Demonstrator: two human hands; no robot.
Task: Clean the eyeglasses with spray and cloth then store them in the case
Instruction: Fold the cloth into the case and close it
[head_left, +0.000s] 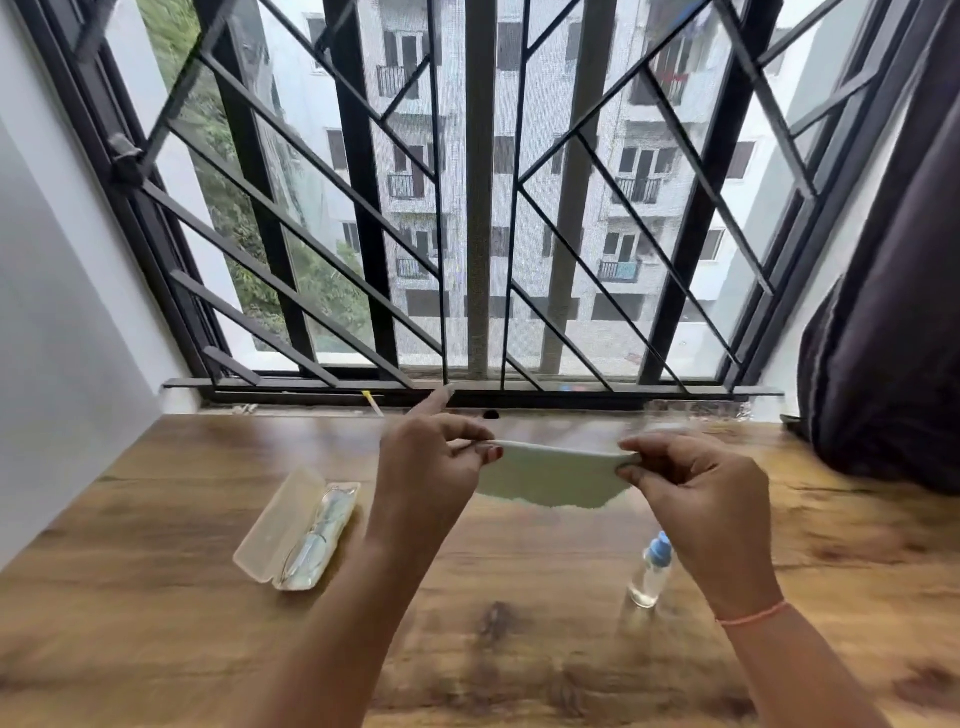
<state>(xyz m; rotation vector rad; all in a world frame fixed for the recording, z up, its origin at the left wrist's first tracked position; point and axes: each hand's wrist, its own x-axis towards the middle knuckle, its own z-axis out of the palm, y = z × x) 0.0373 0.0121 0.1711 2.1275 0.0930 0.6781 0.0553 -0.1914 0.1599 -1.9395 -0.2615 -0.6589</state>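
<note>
A pale green cloth (550, 478) hangs stretched above the wooden table (156, 597), held by both hands. My left hand (431, 467) pinches its left corner, with the index finger pointing up. My right hand (696, 483) pinches the right corner. An open translucent case (270, 525) lies on the table to the left, and the eyeglasses (317, 535) lie inside it. A small clear spray bottle (650, 577) with a blue top stands on the table below my right hand.
A barred, meshed window (478, 208) rises right behind the table's far edge. A dark curtain (893, 312) hangs at the right and reaches the tabletop. A white wall (52, 338) borders the left side.
</note>
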